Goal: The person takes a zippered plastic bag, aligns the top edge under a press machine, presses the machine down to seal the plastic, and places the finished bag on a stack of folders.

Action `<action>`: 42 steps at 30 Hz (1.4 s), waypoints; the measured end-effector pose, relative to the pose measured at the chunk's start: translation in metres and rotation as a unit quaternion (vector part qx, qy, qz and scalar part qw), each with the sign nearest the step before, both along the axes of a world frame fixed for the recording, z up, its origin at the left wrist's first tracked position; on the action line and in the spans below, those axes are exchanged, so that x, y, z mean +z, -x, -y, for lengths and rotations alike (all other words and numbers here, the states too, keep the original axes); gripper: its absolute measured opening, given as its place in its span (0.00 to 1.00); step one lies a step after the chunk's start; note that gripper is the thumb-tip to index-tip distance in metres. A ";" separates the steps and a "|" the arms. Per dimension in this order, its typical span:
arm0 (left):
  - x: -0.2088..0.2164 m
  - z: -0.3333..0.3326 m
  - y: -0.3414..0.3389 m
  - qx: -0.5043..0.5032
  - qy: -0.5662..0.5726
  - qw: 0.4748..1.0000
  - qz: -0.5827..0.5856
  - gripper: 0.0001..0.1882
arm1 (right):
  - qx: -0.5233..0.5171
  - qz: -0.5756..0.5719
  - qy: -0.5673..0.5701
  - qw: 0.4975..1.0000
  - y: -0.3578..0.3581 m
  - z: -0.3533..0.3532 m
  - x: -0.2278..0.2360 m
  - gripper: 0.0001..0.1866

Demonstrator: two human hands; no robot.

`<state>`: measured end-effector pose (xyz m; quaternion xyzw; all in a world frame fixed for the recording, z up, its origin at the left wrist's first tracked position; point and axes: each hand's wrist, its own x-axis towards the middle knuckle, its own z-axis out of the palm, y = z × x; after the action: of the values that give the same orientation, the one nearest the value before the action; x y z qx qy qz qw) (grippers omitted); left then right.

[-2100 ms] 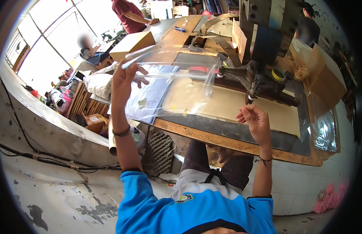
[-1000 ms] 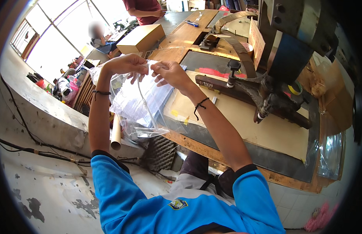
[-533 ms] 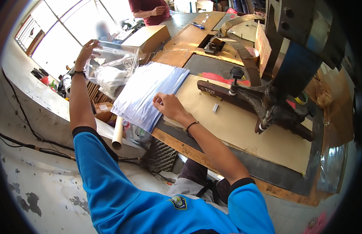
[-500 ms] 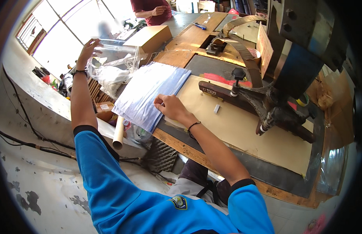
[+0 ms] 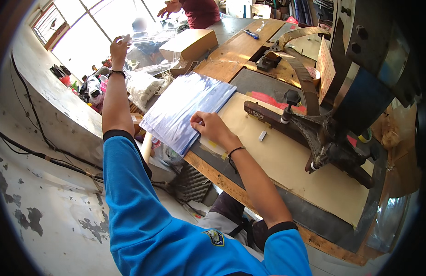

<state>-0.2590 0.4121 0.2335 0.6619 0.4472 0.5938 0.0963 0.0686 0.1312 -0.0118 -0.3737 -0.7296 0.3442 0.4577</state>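
Note:
My left hand (image 5: pixel 119 49) is raised at the far left, its fingers pinched on a clear plastic sheet (image 5: pixel 151 37) that stretches off to the right, beside a brown cardboard box (image 5: pixel 187 45). My right hand (image 5: pixel 214 129) rests at the right edge of a stack of bluish clear plastic sheets (image 5: pixel 183 103). Its fingers are curled together, and whatever may be between them is hidden. Right of it lies a tan board (image 5: pixel 291 154) on a dark mat, with a small whitish block (image 5: pixel 262 135) on it, next to a heavy metal press bar (image 5: pixel 279 123).
A large machine arm (image 5: pixel 360 92) with a black knob stands over the right side. White string (image 5: pixel 146 87) is heaped behind the stack. A blue cutter (image 5: pixel 252 34) lies on the wooden table (image 5: pixel 224 60). Another person in a dark red shirt (image 5: pixel 200 13) stands at the back.
The whole view has shifted a little. My left hand's fingers have closed from a looser spread, and the clear sheet has moved upward, uncovering the string. My right hand stays by the stack's edge.

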 end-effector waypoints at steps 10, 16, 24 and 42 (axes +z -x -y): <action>-0.025 -0.007 -0.038 0.044 -0.003 0.995 0.090 0.19 | -0.003 -0.012 0.018 1.000 -0.009 -0.007 -0.006 0.09; -0.018 -0.012 -0.028 0.094 -0.015 0.992 0.083 0.20 | 0.008 -0.021 0.023 0.999 -0.002 -0.003 -0.001 0.10; -0.040 -0.023 -0.038 0.134 0.002 0.989 0.063 0.20 | -0.004 -0.021 0.031 0.999 -0.007 -0.007 -0.006 0.10; -0.051 -0.009 -0.106 0.323 -0.197 0.806 -0.455 0.17 | 0.010 -0.028 0.033 0.999 0.007 0.000 0.002 0.10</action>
<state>-0.1531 0.4209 0.1828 0.6782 0.5013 0.2969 -0.4479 0.0617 0.1317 -0.0103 -0.3716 -0.7083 0.3826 0.4624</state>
